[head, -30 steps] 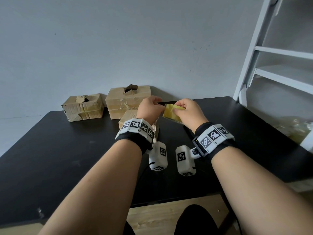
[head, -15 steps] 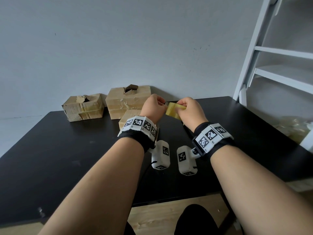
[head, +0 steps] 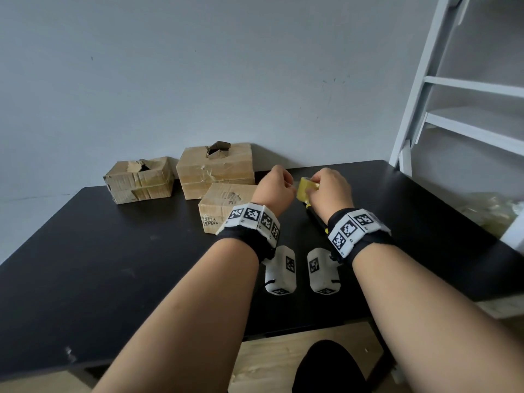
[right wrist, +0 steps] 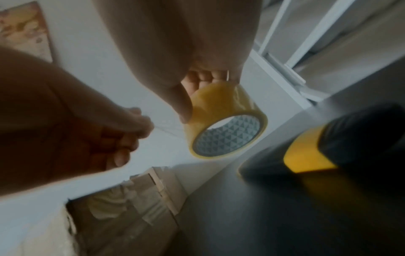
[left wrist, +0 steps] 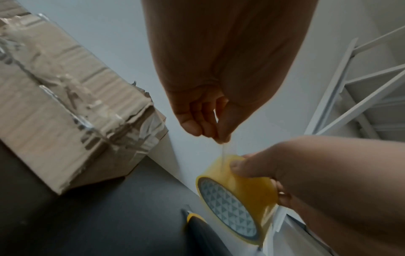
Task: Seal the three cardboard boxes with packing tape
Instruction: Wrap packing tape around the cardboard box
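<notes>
Three worn cardboard boxes stand at the back of the black table (head: 113,265): a left box (head: 139,180), a taller back box (head: 215,168) and a nearer box (head: 224,205). The left and back boxes have torn holes on top. Just right of the nearer box, my right hand (head: 317,188) grips a yellow roll of packing tape (head: 304,190) above the table. My left hand (left wrist: 219,136) pinches the tape's free end, and a short strip runs from it down to the roll (left wrist: 236,190). In the right wrist view the roll (right wrist: 223,121) hangs from my curled fingers.
A black and yellow utility knife (head: 317,219) lies on the table under my right wrist. A white ladder-like frame (head: 419,95) rises at the table's back right corner. A grey wall runs behind the boxes. Crumpled plastic (head: 493,211) lies beyond the right edge.
Both hands and the roll have drifted a little to the right, uncovering more of the nearer box. My left fingers have closed in on the roll.
</notes>
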